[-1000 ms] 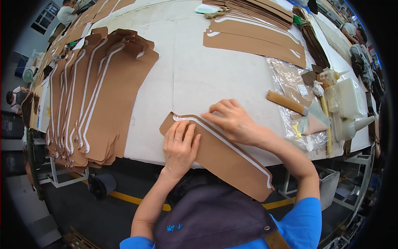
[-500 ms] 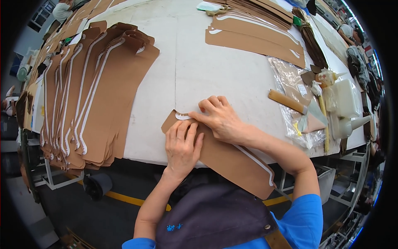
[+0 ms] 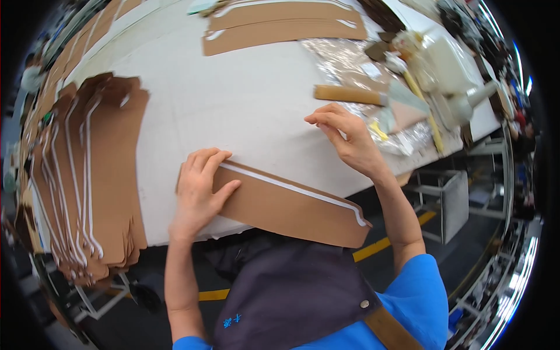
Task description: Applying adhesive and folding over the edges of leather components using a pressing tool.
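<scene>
- Left hand [image 3: 201, 186]: pressed flat, fingers spread, on the left end of a long brown cardboard strip [image 3: 286, 207]; holding it down, not gripping.
- Cardboard strip: lying at the near edge of the white table [image 3: 233, 99], right end overhanging the edge; white tape line [image 3: 291, 188] along its far edge.
- Right hand [image 3: 347, 137]: lifted clear of the strip, fingers loosely curled, nothing held; just short of a wooden-handled brush [image 3: 349, 94].
- Stack of matching brown pieces [image 3: 87, 175]: fanned out on the left of the table, well apart from the strip.
- More brown pieces [image 3: 286, 26]: flat at the far side.
- Crinkled clear plastic sheet [image 3: 356, 64]: under the brush.
- White plastic jug [image 3: 452, 73]: far right.
</scene>
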Demonstrator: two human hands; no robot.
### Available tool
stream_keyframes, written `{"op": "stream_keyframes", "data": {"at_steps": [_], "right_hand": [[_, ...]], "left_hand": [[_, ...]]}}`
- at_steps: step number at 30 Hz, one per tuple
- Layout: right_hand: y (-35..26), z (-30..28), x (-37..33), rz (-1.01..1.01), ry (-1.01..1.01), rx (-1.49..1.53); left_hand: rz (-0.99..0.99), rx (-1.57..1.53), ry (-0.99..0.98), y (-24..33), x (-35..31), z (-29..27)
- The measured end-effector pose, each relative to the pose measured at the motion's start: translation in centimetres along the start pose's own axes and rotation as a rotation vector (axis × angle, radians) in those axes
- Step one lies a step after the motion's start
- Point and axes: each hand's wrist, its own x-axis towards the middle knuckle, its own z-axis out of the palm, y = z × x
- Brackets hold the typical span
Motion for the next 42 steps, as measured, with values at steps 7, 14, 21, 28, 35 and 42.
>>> {"op": "stream_keyframes", "data": {"at_steps": [7,14,21,28,35,42], "right_hand": [[0.2,-3.8,-7.1,0.195,0.284,0.009],[0.3,-3.3,-7.1,0.147,0.332,-0.042],[0.8,0.3,-4.0,-0.039,0.230,-0.201],[0.9,0.6,-1.9,-0.137,0.107,-0.308],[1.3,-0.4,3.1,-0.350,-0.020,-0.359],[5.8,3.0,10.2,-0.318,-0.166,-0.270]], "left_hand": [[0.001,-0.029,-0.411,-1.2,3.8,-2.2],[-0.438,-0.136,-0.227,-8.5,-2.4,-8.6],[-0.458,-0.244,-0.101,-7.7,-4.0,-8.0],[-0.456,-0.205,-0.077,-6.5,-3.7,-7.6],[-0.153,0.127,0.118,-3.8,-0.2,-4.0],[0.136,0.024,0.184,3.8,7.1,6.0]]}}
